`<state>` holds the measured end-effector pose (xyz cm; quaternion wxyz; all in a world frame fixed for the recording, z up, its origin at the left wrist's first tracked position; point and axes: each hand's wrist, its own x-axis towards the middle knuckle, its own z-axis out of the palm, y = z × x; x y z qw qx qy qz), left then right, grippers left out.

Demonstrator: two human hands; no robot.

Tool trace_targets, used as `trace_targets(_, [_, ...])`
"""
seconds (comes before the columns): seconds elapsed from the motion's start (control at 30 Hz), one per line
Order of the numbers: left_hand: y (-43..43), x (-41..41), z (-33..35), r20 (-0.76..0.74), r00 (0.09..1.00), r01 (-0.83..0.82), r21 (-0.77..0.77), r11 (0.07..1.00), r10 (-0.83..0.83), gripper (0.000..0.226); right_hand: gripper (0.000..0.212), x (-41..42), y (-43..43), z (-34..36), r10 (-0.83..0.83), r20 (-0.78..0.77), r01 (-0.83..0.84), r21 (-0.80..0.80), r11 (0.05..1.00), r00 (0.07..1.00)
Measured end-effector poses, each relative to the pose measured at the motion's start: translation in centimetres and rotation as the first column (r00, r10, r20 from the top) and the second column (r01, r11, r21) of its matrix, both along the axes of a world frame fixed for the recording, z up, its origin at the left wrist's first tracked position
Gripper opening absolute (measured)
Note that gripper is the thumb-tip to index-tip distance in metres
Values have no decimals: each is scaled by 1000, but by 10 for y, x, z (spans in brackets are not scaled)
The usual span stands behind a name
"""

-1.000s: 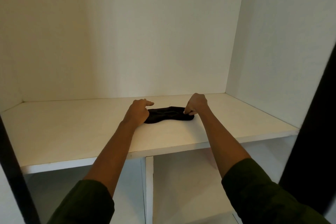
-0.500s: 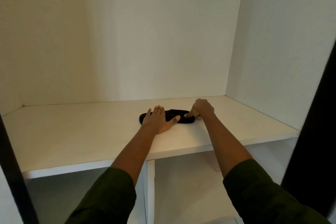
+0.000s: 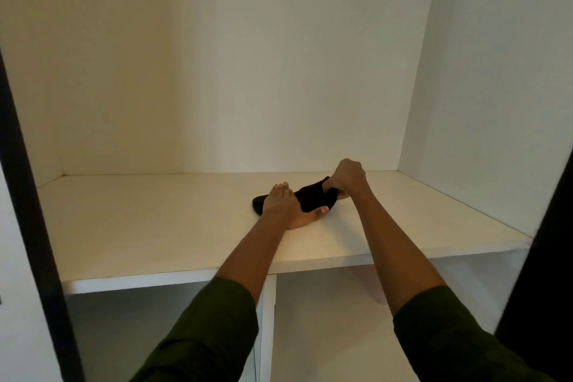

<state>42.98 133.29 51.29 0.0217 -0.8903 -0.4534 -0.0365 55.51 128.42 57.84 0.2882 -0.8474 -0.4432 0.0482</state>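
Nearest to the camera are two dark green sleeves (image 3: 210,332), and below the shelf stands a white divider (image 3: 267,319). On the white shelf (image 3: 139,226) the left hand (image 3: 283,206) lies flat with straight fingers and presses on a black cloth (image 3: 313,200). Just behind it, the right hand (image 3: 347,178) pinches the right end of the cloth with curled fingers and lifts it a little. Farther is the white back wall (image 3: 248,71).
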Motion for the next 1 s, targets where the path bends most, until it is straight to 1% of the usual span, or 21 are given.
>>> trace_targets(0.13, [2, 2, -4, 65, 998, 7, -19, 1000, -6, 114, 30, -13, 3, 21, 31, 93, -36, 57, 998, 995])
trace_targets(0.2, [3, 1, -5, 84, 996, 13, -29, 999, -11, 112, 28, -23, 4, 29, 57, 151, -66, 56, 996, 987])
trace_targets(0.23, [3, 0, -6, 89, 996, 15, -38, 999, -11, 111, 25, -29, 5, 31, 71, 194, -82, 47, 996, 979])
trace_targets(0.27, [2, 0, -6, 96, 995, 15, -49, 999, -10, 110, 26, -35, 7, 32, 81, 246, -93, 40, 995, 966])
trace_targets(0.33, [-1, 0, -5, 107, 994, 18, -71, 997, -11, 108, 29, -46, 9, 31, 95, 383, -113, 24, 993, 919])
trace_targets(0.4, [-3, -3, 1, 135, 990, 50, -128, 990, -32, 102, 25, -58, 12, 27, 111, 514, -127, -5, 992, 851])
trace_targets(0.5, [2, -13, 14, 254, 964, 136, -241, 961, -72, 96, 27, -67, 15, 22, 144, 620, -134, -64, 989, 771])
trace_targets(0.57, [10, -27, 22, 372, 927, 162, -289, 944, -46, 91, 30, -69, 16, 20, 169, 646, -135, -102, 986, 745])
trace_targets(0.63, [19, -44, 27, 482, 876, 164, -322, 932, 12, 76, 31, -69, 15, 18, 189, 664, -131, -137, 982, 724])
trace_targets(0.7, [31, -61, 26, 556, 828, 109, -279, 954, 68, 57, 32, -71, 15, 15, 205, 679, -132, -157, 979, 705])
trace_targets(0.77, [41, -73, 19, 610, 782, -4, -199, 980, 127, 43, 32, -77, 16, 12, 222, 693, -151, -163, 975, 686])
trace_targets(0.8, [44, -76, 16, 639, 751, -55, -188, 981, 165, 37, 32, -81, 16, 11, 233, 696, -166, -164, 972, 679])
trace_targets(0.87, [45, -78, 13, 683, 695, -106, -208, 972, 222, 28, 32, -90, 17, 8, 259, 694, -194, -173, 966, 672])
trace_targets(1.0, [42, -76, 11, 706, 630, -136, -310, 941, 323, 22, 35, -108, 20, 0, 317, 685, -257, -192, 947, 655])
